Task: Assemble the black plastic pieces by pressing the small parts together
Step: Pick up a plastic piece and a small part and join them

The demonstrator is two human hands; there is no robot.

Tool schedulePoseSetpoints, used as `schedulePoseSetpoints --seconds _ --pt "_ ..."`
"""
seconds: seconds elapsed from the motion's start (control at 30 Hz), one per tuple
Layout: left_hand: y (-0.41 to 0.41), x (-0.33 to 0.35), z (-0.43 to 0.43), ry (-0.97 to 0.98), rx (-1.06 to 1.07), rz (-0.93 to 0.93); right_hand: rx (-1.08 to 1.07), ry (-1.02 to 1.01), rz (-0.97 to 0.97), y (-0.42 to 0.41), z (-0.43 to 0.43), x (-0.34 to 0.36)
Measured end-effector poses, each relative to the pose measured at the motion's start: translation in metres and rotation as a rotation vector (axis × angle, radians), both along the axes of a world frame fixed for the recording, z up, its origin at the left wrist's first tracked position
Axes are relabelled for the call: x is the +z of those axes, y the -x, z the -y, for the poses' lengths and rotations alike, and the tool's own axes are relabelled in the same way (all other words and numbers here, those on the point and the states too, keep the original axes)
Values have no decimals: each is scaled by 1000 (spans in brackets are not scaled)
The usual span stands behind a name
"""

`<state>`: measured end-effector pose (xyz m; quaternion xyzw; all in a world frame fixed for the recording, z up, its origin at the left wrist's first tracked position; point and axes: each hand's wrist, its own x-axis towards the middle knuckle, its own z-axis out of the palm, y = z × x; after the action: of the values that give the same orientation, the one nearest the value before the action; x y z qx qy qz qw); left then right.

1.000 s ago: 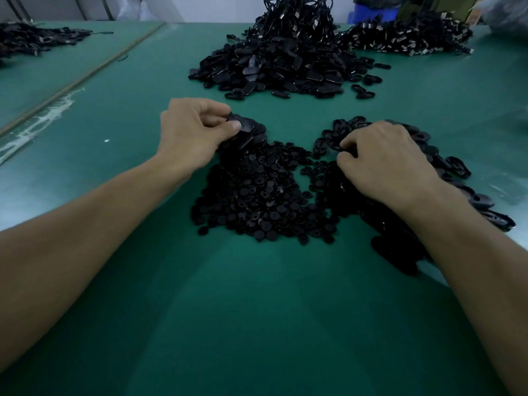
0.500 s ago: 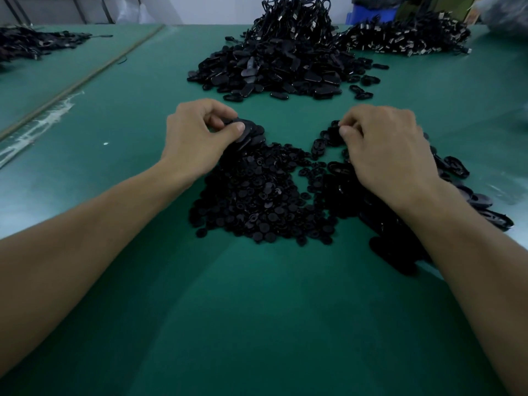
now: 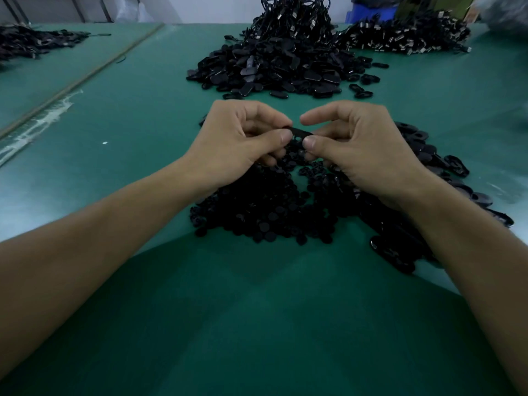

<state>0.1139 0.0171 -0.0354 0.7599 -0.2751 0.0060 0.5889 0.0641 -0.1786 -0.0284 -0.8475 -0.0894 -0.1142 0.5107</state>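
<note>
My left hand (image 3: 237,138) and my right hand (image 3: 360,144) meet above the near heap, thumbs and fingers pinching one flat black oval piece (image 3: 298,132) between them. Each hand grips one end of it. Whether a smaller part sits under the fingers is hidden. Below the hands lies a pile of small round black parts (image 3: 265,210). To its right, partly under my right forearm, spreads a pile of larger oval black shells (image 3: 440,161).
A big heap of black oval pieces (image 3: 274,67) lies farther back on the green table (image 3: 257,324). Behind it sit bundled black cables (image 3: 294,15) and a pile with metal ends (image 3: 405,38). More black parts (image 3: 34,42) lie far left.
Both hands left their separate piles and came together at the centre, raised above the heap. They now hold one black piece between them.
</note>
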Motion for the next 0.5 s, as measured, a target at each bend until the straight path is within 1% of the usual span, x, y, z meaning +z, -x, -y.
schedulePoseSetpoints --seconds 0.1,0.17,0.27,0.33,0.37,0.43,0.5 --pt "1 0 1 59 2 -29 -69 5 19 0 1 0" --pt "1 0 1 73 1 -36 -74 2 20 -1 1 -1" --pt "0 0 0 44 1 -24 -80 -11 22 -2 0 -1" --pt "0 -1 0 20 15 -17 -118 33 37 -2 0 -2" --pt "-1 -2 0 19 32 -20 -148 112 53 -2 0 -3" --pt "-3 -4 -1 34 86 -30 -186 370 79 -1 -2 -3" --pt "-6 -5 -3 44 137 -28 -165 619 73 0 -5 -3"
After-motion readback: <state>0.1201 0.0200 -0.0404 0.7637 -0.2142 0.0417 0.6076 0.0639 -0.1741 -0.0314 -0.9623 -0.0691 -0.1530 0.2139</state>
